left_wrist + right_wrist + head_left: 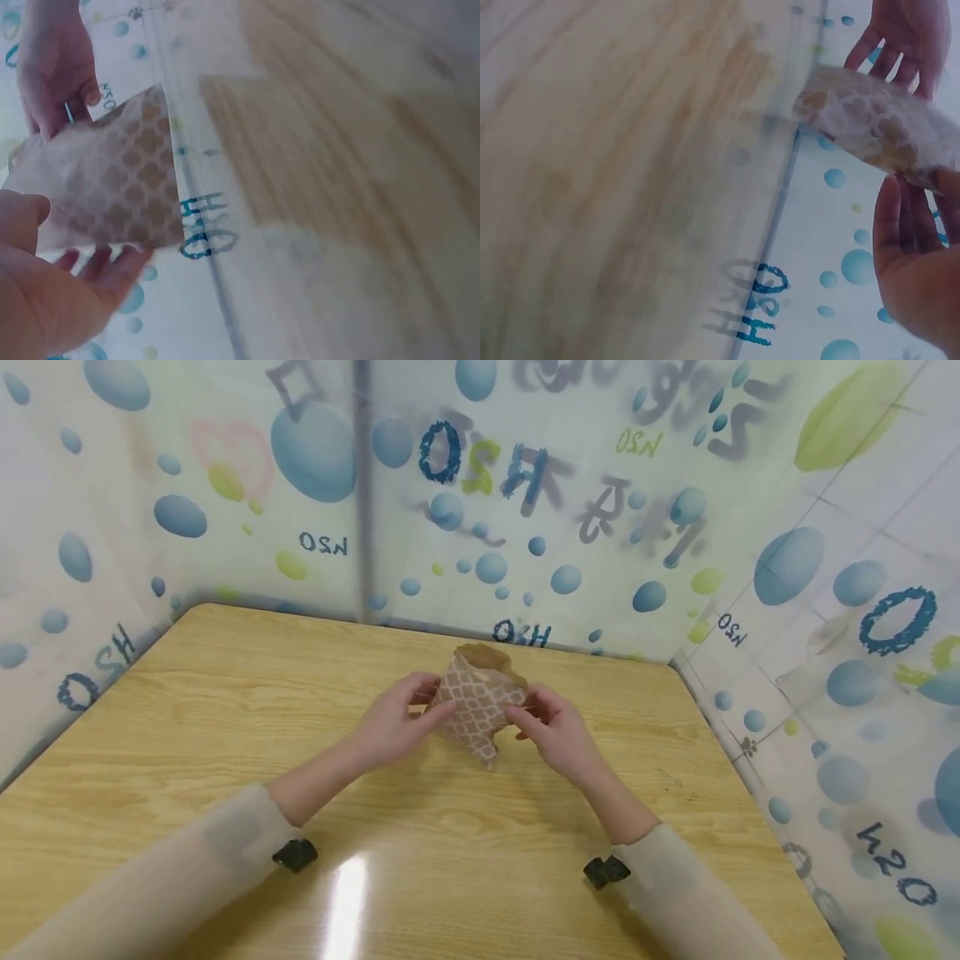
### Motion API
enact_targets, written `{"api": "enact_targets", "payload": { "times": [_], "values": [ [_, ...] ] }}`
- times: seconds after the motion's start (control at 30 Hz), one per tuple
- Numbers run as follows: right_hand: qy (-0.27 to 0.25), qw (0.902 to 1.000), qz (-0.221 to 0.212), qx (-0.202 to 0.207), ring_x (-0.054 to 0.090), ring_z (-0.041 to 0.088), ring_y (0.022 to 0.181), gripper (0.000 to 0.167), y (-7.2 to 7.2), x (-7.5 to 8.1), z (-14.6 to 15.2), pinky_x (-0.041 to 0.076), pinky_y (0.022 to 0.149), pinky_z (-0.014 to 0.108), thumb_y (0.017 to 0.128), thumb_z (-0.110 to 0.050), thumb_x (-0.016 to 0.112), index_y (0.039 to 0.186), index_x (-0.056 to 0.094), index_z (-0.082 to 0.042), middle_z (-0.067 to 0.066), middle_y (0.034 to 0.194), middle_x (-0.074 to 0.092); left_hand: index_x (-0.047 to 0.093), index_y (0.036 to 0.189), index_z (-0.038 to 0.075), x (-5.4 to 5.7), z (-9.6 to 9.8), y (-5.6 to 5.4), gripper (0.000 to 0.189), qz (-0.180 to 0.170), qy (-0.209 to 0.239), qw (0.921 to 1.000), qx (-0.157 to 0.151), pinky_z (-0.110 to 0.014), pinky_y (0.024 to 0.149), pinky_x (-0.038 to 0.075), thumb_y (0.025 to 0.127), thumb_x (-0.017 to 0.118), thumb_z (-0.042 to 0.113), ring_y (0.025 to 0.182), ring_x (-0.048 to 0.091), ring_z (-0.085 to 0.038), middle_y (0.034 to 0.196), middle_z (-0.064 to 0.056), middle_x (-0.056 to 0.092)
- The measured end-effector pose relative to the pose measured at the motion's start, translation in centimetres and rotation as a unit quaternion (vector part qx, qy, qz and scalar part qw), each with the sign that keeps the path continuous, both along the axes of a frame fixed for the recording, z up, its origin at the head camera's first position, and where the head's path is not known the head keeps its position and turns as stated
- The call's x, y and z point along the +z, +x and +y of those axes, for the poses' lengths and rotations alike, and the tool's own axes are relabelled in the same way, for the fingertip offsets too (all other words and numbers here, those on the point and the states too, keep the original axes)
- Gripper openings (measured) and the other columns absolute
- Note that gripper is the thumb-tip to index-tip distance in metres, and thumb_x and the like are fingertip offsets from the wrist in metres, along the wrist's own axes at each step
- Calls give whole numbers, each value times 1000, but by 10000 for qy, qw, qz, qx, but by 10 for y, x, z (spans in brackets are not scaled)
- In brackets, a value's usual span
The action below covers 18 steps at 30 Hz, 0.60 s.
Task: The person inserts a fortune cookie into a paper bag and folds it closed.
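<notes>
1. Held between my two hands, the patterned wrap (480, 702) appears lifted, with the table (420, 852) below it and a bubble-printed wall covering (491, 568) behind it.

2. At the wrap's left side, my left hand (393, 722) pinches the edge, thumb on the near face and fingers curved loosely behind, parted by little more than the material.

3. At the wrap's right side, my right hand (557, 731) holds in much the same way, thumb toward me, fingers bent and nearly closed on the edge.

4. Along the wrap's top, the rim bows apart and plain brown shows within; whether this is a bag or a folded sheet, I cannot tell.

5. The step in hand looks to me like spreading the wrap by its sides. An even, gentle pull from both edges should suit it best.

6. The material looks thin and likely to crease, so my fingers do better with a light pinch below the rim, the wrap's lower point left hanging free.
</notes>
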State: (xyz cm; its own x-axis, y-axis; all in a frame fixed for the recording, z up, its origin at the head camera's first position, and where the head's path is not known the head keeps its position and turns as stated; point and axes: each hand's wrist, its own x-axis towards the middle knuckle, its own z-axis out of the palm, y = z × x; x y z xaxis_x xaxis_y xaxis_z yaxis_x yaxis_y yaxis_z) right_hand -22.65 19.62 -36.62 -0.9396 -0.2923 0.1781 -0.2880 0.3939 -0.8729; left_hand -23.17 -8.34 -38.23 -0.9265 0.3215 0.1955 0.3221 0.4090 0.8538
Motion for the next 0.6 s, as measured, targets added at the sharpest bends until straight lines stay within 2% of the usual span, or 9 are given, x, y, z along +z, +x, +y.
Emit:
{"api": "enact_targets", "payload": {
  "times": [0.1, 0.2, 0.3, 0.43, 0.6],
  "values": [
    [136, 9997, 167, 130, 73, 33, 93, 17, -1, 3, 6, 67, 84, 39, 109, -15, 69, 121, 71, -3, 19, 105, 71, 62, 149, 5, 3, -7, 0, 43, 9, 560, 9984, 18, -47, 97, 66, 110, 69, 21, 128, 71, -40, 138, -20, 70],
    [184, 9996, 163, 163, 74, 40, 98, 24, -1, 5, 8, 65, 82, 30, 108, -15, 71, 129, 72, -5, 19, 112, 74, 71, 140, 4, 5, -11, 0, 34, -35, 903, 9959, -4, -40, 89, 68, 107, 72, 14, 116, 75, -37, 129, -19, 74],
    [177, 9998, 8, 112, 73, 45, 105, 28, 0, 5, 7, 66, 86, 37, 107, -15, 73, 133, 71, -5, 18, 119, 75, 76, 132, 6, 6, -13, 0, 28, -113, 900, 9959, -3, -45, 88, 68, 105, 75, 14, 112, 76, -33, 125, -15, 77],
    [269, 9996, -104, 0, 72, 45, 108, 25, 0, 2, 5, 66, 92, 50, 107, -15, 72, 130, 71, -4, 17, 117, 75, 77, 132, 9, 6, -14, 1, 28, -225, 692, 9973, -70, -54, 91, 66, 105, 76, 17, 113, 77, -30, 125, -12, 79],
    [175, 9998, 59, -104, 72, 43, 107, 22, 1, 5, 3, 66, 87, 33, 108, -15, 71, 127, 73, -4, 17, 116, 74, 76, 133, 5, 7, -16, 2, 30, -181, 797, 9967, 6, -43, 89, 68, 105, 76, 16, 113, 78, -33, 125, -15, 78]
  ]
}}
